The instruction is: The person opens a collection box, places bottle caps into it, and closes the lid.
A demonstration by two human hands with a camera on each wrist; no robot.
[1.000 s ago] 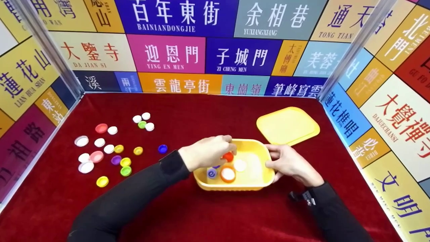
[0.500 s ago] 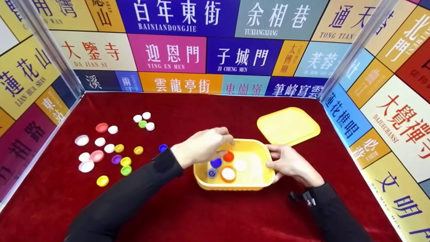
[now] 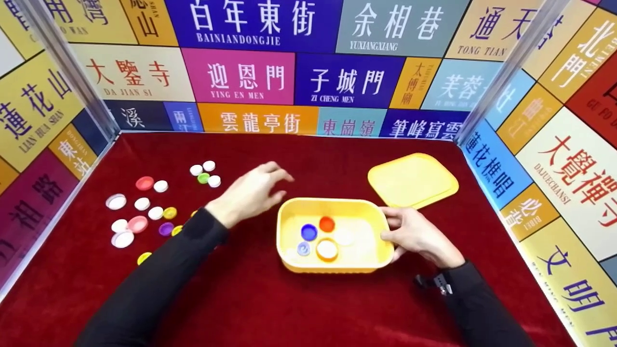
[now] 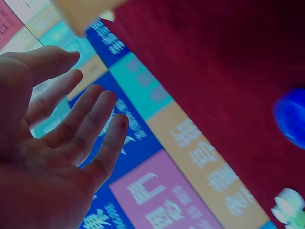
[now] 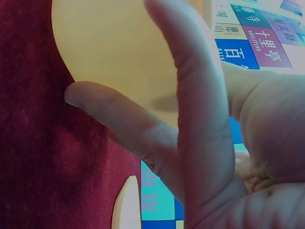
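My left hand (image 3: 253,193) hovers over the cloth left of the yellow plastic box (image 3: 335,266), its fingers loosely extended and holding nothing. The left wrist view shows the same hand (image 4: 71,129) with an empty palm and a blue bottle cap (image 4: 291,117) at the right edge. With thumb and fingers, my right hand (image 3: 422,236) grips the box's right end; up close, the box wall (image 5: 114,47) lies against those fingers. Inside the box lie a blue cap (image 3: 309,232), a red cap (image 3: 327,224), a pale purple cap (image 3: 303,248), an orange-rimmed cap (image 3: 327,250) and a white one (image 3: 344,236).
Loose bottle caps are scattered on the left of the red cloth (image 3: 270,308), among them a pink cap (image 3: 138,224) and a green cap (image 3: 203,178). My left forearm covers some. A yellow lid (image 3: 413,180) lies behind the box. Printed panels (image 3: 241,77) enclose the table.
My left hand has let go of a cap, lifted out of the box and swung left over the cloth. The red and blue caps now show fully. The right hand stays on the box.
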